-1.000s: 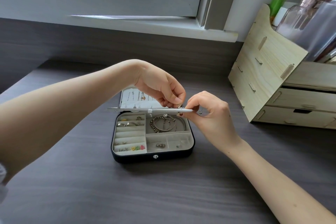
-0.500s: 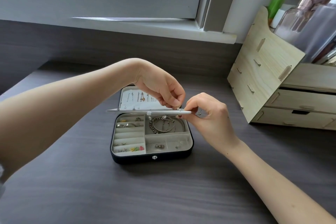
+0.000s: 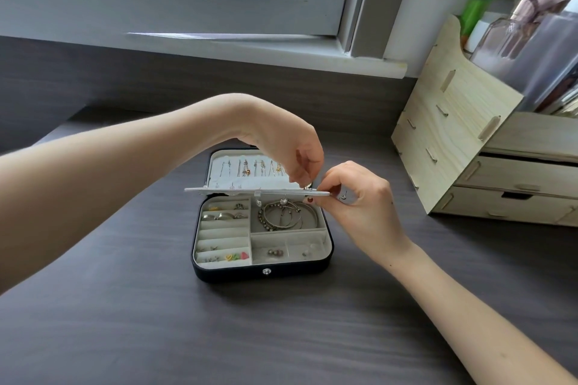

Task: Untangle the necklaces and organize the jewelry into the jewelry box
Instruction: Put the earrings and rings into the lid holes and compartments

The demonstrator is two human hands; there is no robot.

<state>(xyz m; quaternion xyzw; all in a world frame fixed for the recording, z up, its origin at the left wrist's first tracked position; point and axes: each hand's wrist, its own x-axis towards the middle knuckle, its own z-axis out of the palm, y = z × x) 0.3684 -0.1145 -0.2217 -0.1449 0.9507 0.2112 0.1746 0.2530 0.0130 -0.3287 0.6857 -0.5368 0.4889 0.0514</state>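
Head view. Right hand (image 3: 362,203): grip closed, thumb and forefinger pinching the right end of the white earring panel (image 3: 250,191), held level over the open jewelry box (image 3: 262,273). Left hand (image 3: 291,150): fingertips curled together on a small metal piece (image 3: 307,187) at that same end of the panel; too small to identify.

Change over the last second: almost none. Both hands stay at the same corner and the panel at the same level; only the view has shifted slightly. Reading: a fiddly fastening step, in progress and not finished.

Necklaces (image 3: 250,167) hang in a separated row inside the lid. Bangles (image 3: 287,217) and rings (image 3: 223,216) lie in their own compartments. The box sits on the dark worktop (image 3: 125,306). Judged nearly complete.
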